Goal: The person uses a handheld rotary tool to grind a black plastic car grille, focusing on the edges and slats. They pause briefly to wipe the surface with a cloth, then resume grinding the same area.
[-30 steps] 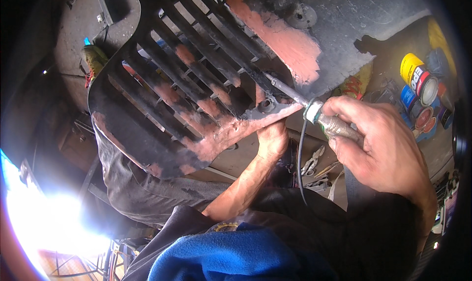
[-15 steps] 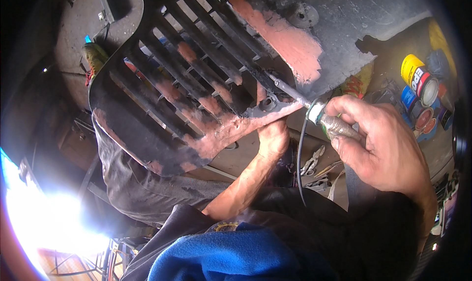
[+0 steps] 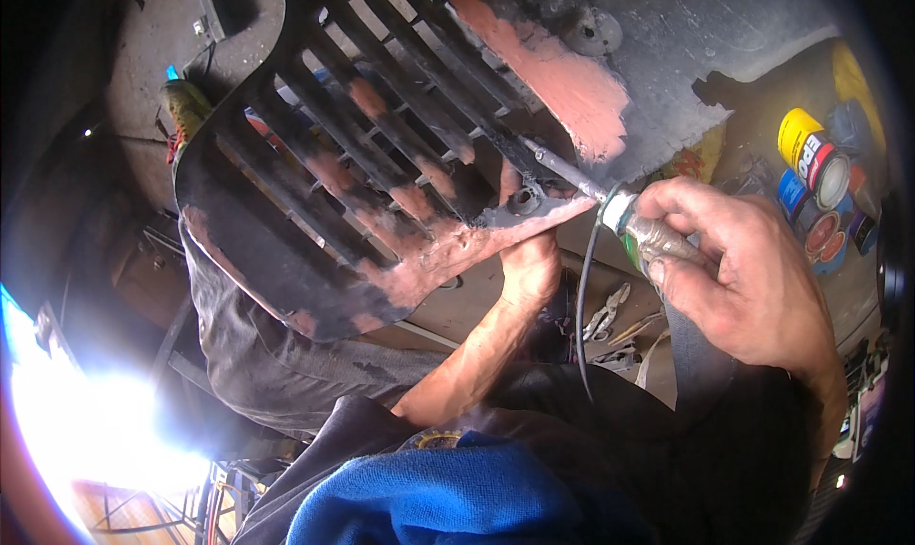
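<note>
A black plastic car grille with parallel slats and pinkish filler patches lies across my lap. My left hand reaches under its near edge and holds it from below; most of its fingers are hidden behind the part. In my right hand is a soldering iron, its taped handle pinched between thumb and fingers. The iron's metal shaft points up and left, its tip at the end of a slat beside a small holed tab. A dark cord hangs from the handle.
Yellow and blue cans stand at the right. A large grey panel with pink filler lies beyond the grille. Pliers-like tools lie below the iron. A blue cloth is at my front; strong light glares from the lower left.
My right hand and the iron have shifted slightly right. The upper part of the grille has moved a little to the right too. My left hand stays under the edge.
</note>
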